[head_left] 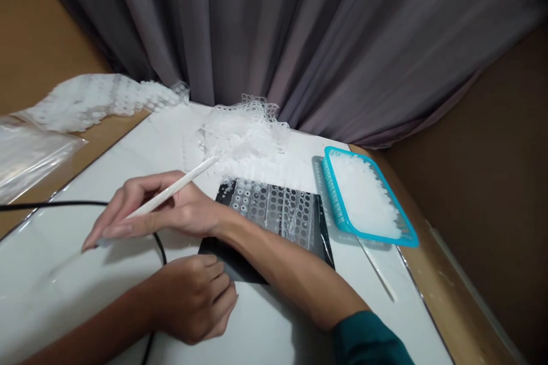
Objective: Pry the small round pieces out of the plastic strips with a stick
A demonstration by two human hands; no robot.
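Observation:
My right hand point(158, 208) reaches across from the right, its fingers closed around a slim white stick point(182, 185) whose upper end points towards the back. Its fingertips are low over the white tabletop at the left. Nearer to me, my left hand point(199, 296) rests as a loose fist, with its palm side hidden. Partly under my right forearm lies a black sheet point(233, 262) with rows of translucent strips point(274, 208) full of round holes and rings on it. Behind it is a heap of white perforated scraps point(244, 134).
A turquoise basket point(342, 218) full of small white pieces stands at the right, with another thin stick point(379, 274) beside it. A black cable point(55, 203) runs past my hands. Perforated white sheets point(89, 100) and a clear bag point(34, 157) lie at the left, before a grey curtain point(240, 23).

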